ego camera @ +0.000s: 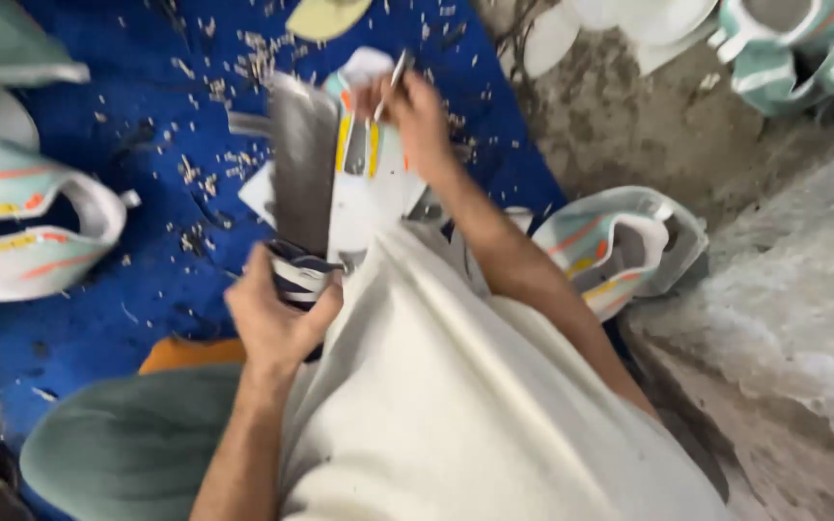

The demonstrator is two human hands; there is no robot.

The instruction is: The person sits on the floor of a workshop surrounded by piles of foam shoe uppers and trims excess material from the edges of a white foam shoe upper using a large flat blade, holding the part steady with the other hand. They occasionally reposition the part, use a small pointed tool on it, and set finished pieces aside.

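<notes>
A shoe upper (354,169) in white and pale green with yellow and orange stripes sits over a grey metal stand (301,164) between my knees. My left hand (277,314) grips the shoe's dark heel end (296,272) near my lap. My right hand (412,111) is at the toe end, pinching a thin silver tool (393,79) against the upper. My white garment (456,405) hides the lower part of the stand.
Blue mat (147,241) strewn with small scraps. Matching shoe uppers lie at left (31,227), at right by my arm (620,246) and at top right (793,48). Rough concrete (784,318) on the right. A grey-green cushion (137,444) by my left knee.
</notes>
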